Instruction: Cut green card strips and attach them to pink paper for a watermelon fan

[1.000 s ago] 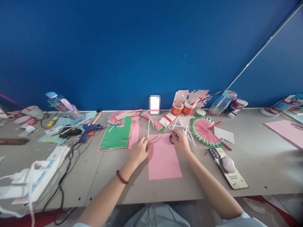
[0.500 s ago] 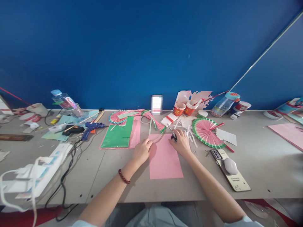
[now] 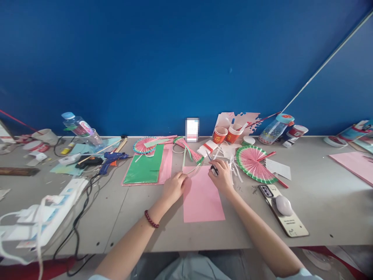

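Note:
In the head view a sheet of pink paper [image 3: 203, 200] lies flat on the desk between my hands. My left hand [image 3: 175, 187] is at the sheet's upper left edge, its fingers pinched on a thin pale paper strip [image 3: 194, 169] that runs toward a folded green-and-pink paper piece [image 3: 196, 154]. Over the upper right part of the sheet, my right hand [image 3: 220, 175] holds a pair of scissors [image 3: 214, 168], blades pointing up and away; the fingers partly hide the handles.
Watermelon-patterned paper fans [image 3: 253, 163], paper scraps [image 3: 237, 171] and red paper cups [image 3: 220, 135] stand or lie behind and right. A phone [image 3: 294, 225] carries an earbud case [image 3: 283, 205]. Leftward are green paper [image 3: 144, 167], a glue gun [image 3: 112, 161] and a power strip [image 3: 62, 206].
The view has shifted very slightly. Both hands stay in nearly the same place, with the scissors still in the right and the strip at the left fingertips.

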`<act>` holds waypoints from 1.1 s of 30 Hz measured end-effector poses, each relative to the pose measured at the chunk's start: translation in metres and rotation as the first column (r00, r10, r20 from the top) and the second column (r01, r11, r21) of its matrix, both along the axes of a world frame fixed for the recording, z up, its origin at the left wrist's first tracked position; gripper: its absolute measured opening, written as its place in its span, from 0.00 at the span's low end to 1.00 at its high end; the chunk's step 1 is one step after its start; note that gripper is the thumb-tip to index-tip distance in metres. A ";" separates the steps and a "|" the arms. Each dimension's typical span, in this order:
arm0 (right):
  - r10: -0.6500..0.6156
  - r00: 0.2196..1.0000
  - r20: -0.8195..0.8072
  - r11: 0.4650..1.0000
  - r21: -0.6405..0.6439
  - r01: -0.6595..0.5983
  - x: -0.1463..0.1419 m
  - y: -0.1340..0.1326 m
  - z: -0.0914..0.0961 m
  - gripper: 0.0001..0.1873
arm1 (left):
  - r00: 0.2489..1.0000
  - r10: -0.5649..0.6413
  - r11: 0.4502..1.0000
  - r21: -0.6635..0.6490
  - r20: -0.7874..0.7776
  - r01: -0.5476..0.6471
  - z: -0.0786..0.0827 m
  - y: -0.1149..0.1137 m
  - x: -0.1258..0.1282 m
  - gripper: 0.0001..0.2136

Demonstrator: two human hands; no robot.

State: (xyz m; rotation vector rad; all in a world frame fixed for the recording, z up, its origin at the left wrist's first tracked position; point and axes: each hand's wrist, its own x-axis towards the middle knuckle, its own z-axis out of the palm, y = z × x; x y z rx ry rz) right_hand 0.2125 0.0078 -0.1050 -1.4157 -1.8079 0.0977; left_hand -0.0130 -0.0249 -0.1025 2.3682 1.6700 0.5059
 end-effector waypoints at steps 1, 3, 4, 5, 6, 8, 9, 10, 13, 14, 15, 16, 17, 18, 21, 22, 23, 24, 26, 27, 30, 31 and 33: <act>0.012 1.000 -0.013 1.000 -0.001 -0.012 -0.001 0.000 -0.001 0.14 | 1.000 0.003 1.000 -0.001 0.009 -0.003 0.000 0.000 0.000 0.12; 0.027 0.999 -0.020 1.000 -0.014 -0.028 -0.002 -0.001 -0.002 0.15 | 1.000 0.008 1.000 -0.008 0.019 -0.008 0.002 -0.001 0.000 0.11; 0.031 0.999 -0.017 0.999 -0.023 -0.032 -0.002 -0.001 -0.003 0.15 | 1.000 0.010 1.000 -0.013 0.021 -0.010 0.003 -0.001 0.000 0.11; 0.033 0.999 -0.011 0.999 -0.030 -0.033 -0.003 -0.001 -0.004 0.16 | 1.000 0.011 1.000 -0.016 0.020 -0.011 0.003 -0.001 0.000 0.11; 0.033 0.999 -0.004 0.999 -0.036 -0.033 -0.003 -0.001 -0.004 0.16 | 1.000 0.012 1.000 -0.018 0.018 -0.012 0.004 -0.001 0.001 0.11; 0.036 0.999 0.009 0.999 -0.040 -0.036 -0.003 -0.001 -0.005 0.16 | 1.000 0.012 1.000 -0.022 0.014 -0.012 0.005 -0.001 0.001 0.11; 0.040 0.999 0.015 0.998 -0.042 -0.040 -0.004 -0.001 -0.006 0.16 | 1.000 0.010 1.000 -0.024 0.011 -0.010 0.006 -0.001 0.001 0.11; 0.044 0.999 0.020 0.998 -0.044 -0.043 -0.004 -0.001 -0.006 0.16 | 1.000 0.010 1.000 -0.024 0.009 -0.009 0.006 -0.001 0.001 0.11; 0.049 0.999 0.023 0.997 -0.055 -0.048 -0.004 -0.001 -0.008 0.16 | 1.000 0.007 1.000 -0.017 -0.002 -0.007 0.005 -0.001 0.001 0.10; 0.049 0.999 0.022 0.997 -0.060 -0.048 -0.004 -0.001 -0.008 0.16 | 1.000 0.007 1.000 -0.013 -0.005 -0.007 0.005 -0.001 0.001 0.10; 0.050 0.999 0.021 0.997 -0.064 -0.049 -0.004 -0.001 -0.009 0.16 | 1.000 0.006 1.000 -0.013 -0.008 -0.006 0.005 -0.001 0.001 0.10; 0.051 0.998 0.022 0.996 -0.068 -0.049 -0.004 -0.001 -0.010 0.16 | 1.000 0.006 1.000 -0.013 -0.011 -0.006 0.005 -0.001 0.001 0.09; 0.052 0.998 0.024 0.996 -0.069 -0.051 -0.004 0.000 -0.010 0.16 | 1.000 0.004 1.000 -0.015 -0.014 -0.005 0.005 -0.001 0.001 0.09; 0.053 0.998 0.026 0.996 -0.069 -0.051 -0.004 0.000 -0.010 0.16 | 1.000 0.003 1.000 -0.017 -0.017 -0.003 0.005 -0.001 0.001 0.09; 0.048 0.998 0.035 0.997 -0.066 -0.045 -0.004 0.000 -0.011 0.16 | 1.000 0.002 1.000 -0.026 -0.025 -0.002 0.007 -0.002 0.001 0.09; 0.044 0.998 0.039 0.997 -0.070 -0.042 -0.004 0.000 -0.011 0.16 | 1.000 0.002 1.000 -0.030 -0.025 -0.003 0.008 -0.002 0.001 0.09; 0.042 0.998 0.044 0.996 -0.076 -0.039 -0.004 0.000 -0.011 0.16 | 1.000 0.003 0.999 -0.035 -0.025 -0.004 0.008 -0.002 0.001 0.09; 0.041 0.998 0.048 0.996 -0.084 -0.037 -0.004 0.000 -0.011 0.16 | 1.000 0.004 0.999 -0.039 -0.026 -0.005 0.009 -0.002 0.002 0.09; 0.042 0.998 0.048 0.994 -0.099 -0.037 -0.004 0.000 -0.010 0.15 | 1.000 0.001 0.999 -0.045 -0.029 -0.003 0.009 -0.002 0.002 0.09; 0.043 0.998 0.044 0.994 -0.103 -0.038 -0.004 0.000 -0.010 0.15 | 1.000 0.000 0.999 -0.046 -0.029 -0.001 0.009 -0.002 0.002 0.09; 0.041 0.999 0.032 0.994 -0.105 -0.037 -0.004 0.000 -0.010 0.15 | 1.000 0.000 0.999 -0.040 -0.026 -0.001 0.009 -0.002 0.001 0.08; 0.041 0.999 0.031 0.994 -0.105 -0.037 -0.004 0.000 -0.010 0.16 | 1.000 0.002 0.999 -0.037 -0.024 -0.003 0.009 -0.002 0.001 0.08; 0.040 0.999 0.035 0.993 -0.111 -0.036 -0.004 0.000 -0.010 0.16 | 1.000 0.005 0.999 -0.037 -0.022 -0.006 0.010 -0.002 0.002 0.08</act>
